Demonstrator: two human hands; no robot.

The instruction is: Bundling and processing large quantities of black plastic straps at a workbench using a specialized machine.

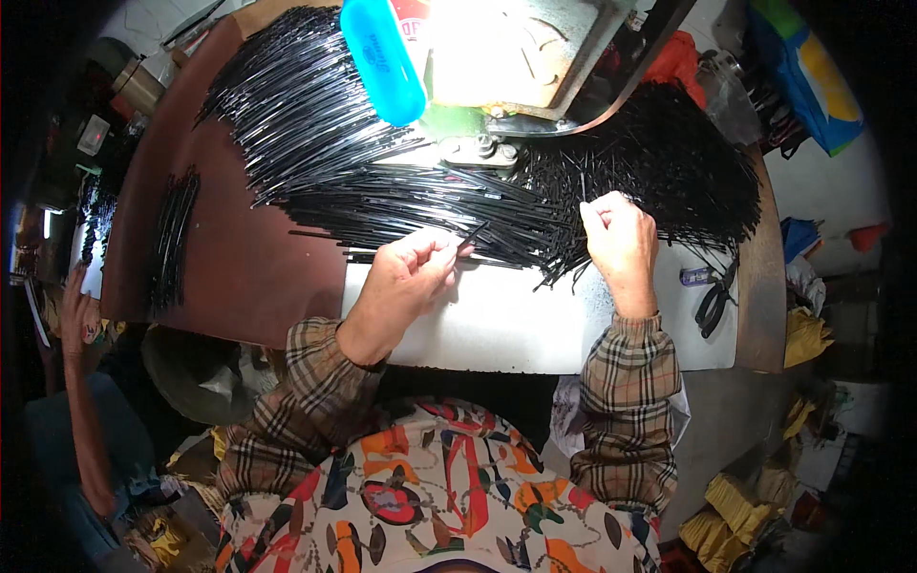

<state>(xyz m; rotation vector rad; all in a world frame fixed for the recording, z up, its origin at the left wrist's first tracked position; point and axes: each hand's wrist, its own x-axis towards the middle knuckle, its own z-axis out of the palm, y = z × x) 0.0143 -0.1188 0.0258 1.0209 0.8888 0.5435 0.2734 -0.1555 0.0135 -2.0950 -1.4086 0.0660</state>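
My left hand is closed in a pinch at the front edge of a row of thin black strips. A short dark strip end pokes out from its fingertips. My right hand is also closed, thumb against fingers, over a tangled pile of black strips. A thin strip rises from its fingertips. Between and behind my hands stands a machine with a metal plate under bright light. A large fanned bundle of glossy black strips lies at the far left.
Under my hands is a white board, beside a brown mat carrying a small strip bundle. Black-handled snips lie at right. A blue oval piece overhangs the bundle. Another person's arm shows at far left.
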